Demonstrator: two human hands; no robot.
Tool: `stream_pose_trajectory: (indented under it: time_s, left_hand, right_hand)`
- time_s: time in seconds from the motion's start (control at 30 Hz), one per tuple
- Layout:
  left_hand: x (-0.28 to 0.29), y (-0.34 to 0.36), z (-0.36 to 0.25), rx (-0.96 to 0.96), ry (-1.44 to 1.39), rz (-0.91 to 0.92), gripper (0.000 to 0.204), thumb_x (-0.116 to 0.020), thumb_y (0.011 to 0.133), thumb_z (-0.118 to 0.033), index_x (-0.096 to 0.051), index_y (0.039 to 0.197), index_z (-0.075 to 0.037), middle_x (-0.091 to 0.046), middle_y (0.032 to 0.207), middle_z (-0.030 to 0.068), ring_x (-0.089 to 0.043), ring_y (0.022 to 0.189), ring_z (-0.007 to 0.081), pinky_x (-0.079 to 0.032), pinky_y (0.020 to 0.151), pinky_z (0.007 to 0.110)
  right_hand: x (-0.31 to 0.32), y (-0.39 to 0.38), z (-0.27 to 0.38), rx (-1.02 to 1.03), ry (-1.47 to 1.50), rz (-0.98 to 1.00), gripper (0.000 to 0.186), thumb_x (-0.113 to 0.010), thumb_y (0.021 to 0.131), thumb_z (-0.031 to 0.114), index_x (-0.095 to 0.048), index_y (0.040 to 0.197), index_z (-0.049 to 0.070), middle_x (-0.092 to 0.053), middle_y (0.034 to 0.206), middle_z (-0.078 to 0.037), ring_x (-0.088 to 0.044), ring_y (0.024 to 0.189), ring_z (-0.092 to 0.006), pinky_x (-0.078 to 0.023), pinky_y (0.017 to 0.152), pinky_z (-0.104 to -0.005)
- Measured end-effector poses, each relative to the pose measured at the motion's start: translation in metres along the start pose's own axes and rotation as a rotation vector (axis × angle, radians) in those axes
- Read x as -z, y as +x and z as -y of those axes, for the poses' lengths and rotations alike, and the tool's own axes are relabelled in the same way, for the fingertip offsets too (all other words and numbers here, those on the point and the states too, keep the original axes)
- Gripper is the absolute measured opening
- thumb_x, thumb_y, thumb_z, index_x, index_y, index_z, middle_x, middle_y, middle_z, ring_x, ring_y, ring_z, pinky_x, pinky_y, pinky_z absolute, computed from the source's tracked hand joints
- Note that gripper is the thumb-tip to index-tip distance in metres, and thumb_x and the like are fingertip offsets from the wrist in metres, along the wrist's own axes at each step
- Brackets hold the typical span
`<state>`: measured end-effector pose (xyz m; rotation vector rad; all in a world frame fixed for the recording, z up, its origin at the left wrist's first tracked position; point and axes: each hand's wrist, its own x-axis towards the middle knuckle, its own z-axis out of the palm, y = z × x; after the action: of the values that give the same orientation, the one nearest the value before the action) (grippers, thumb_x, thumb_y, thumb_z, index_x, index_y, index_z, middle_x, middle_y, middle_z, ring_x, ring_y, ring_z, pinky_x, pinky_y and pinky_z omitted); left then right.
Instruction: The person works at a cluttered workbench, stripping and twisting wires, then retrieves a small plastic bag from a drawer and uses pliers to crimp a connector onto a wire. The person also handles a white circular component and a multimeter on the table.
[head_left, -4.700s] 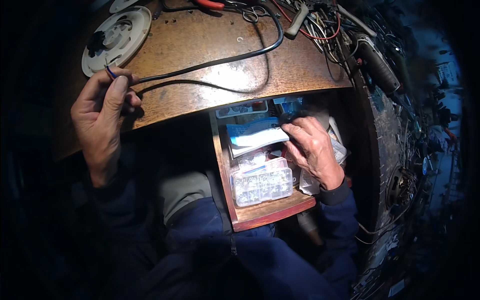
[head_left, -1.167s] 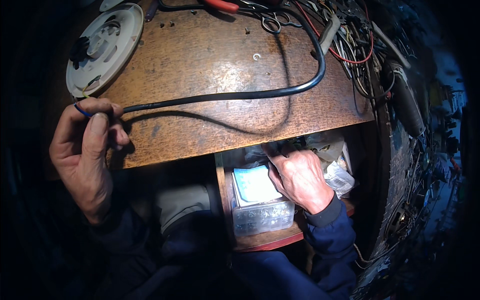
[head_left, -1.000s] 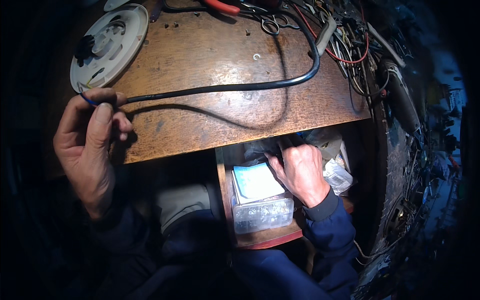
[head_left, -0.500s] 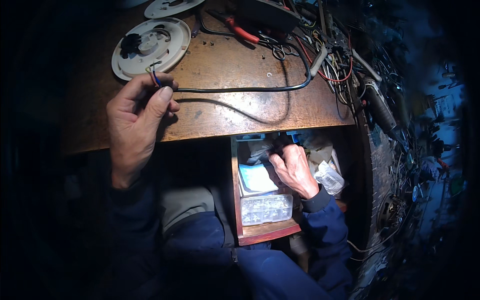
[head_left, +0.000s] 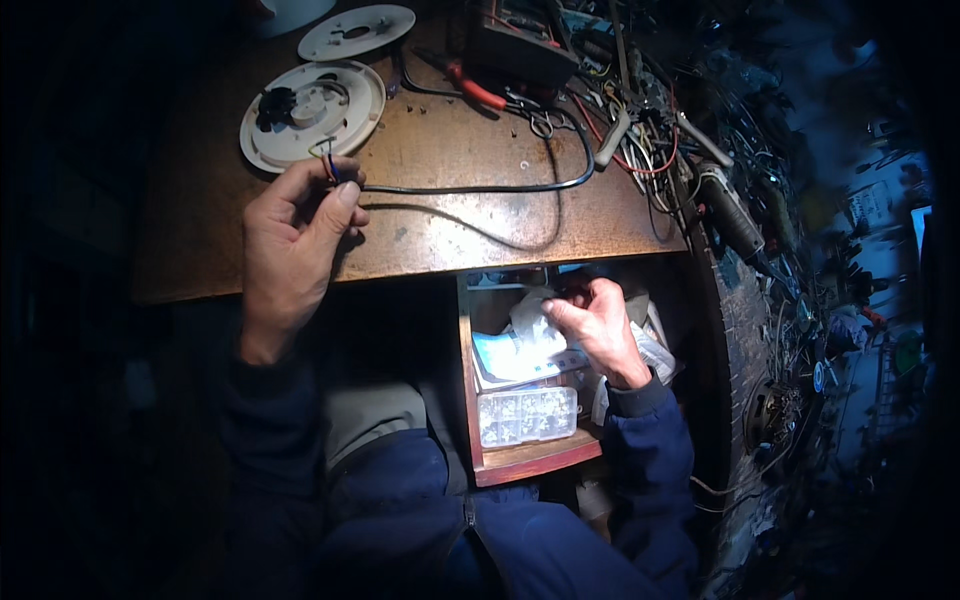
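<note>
Above the wooden tabletop point(head_left: 430, 235), my left hand point(head_left: 298, 240) pinches the end of a black power cable point(head_left: 470, 188) between thumb and fingers. Short coloured wires point(head_left: 330, 165) stick up from the cable's stripped end. My right hand point(head_left: 602, 330) is inside an open drawer point(head_left: 540, 464), its thumb and fingers closed on a thin clear plastic bag point(head_left: 534, 322). What the bag contains cannot be made out. Under it lies a blue-and-white booklet point(head_left: 490, 362). Nearer me in the drawer sits a clear compartment box point(head_left: 528, 416) of small pale parts.
A round white plastic base point(head_left: 350, 115) and a flat white ring point(head_left: 375, 32) lie at the far left of the table. Red-handled pliers point(head_left: 480, 94) and scissors point(head_left: 542, 124) lie farther right. Tangled wires point(head_left: 640, 140) and tools crowd the right edge.
My right hand has drawn the clear plastic bag up and toward me over the booklet. My left hand still pinches the cable; the whole view has shifted slightly.
</note>
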<state>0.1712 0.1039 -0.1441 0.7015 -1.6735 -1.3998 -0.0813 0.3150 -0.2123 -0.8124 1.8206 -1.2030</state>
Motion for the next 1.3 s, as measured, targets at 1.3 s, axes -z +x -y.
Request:
stream_pose_trajectory:
  time_s: [1.3]
  left_hand:
    - [0.027, 0.010, 0.016, -0.053, -0.283, -0.029, 0.023, -0.050, 0.108, -0.018, -0.060, 0.119, -0.001, -0.069, 0.107, 0.0118, -0.067, 0.083, 0.0081, -0.051, 0.067, 0.017]
  right_hand:
    - [0.020, -0.225, -0.079, -0.371, 0.144, -0.432, 0.013, -0.066, 0.089, -0.003, -0.055, 0.097, -0.003, -0.062, 0.081, -0.001, -0.057, 0.069, -0.0045, -0.048, 0.062, -0.0206]
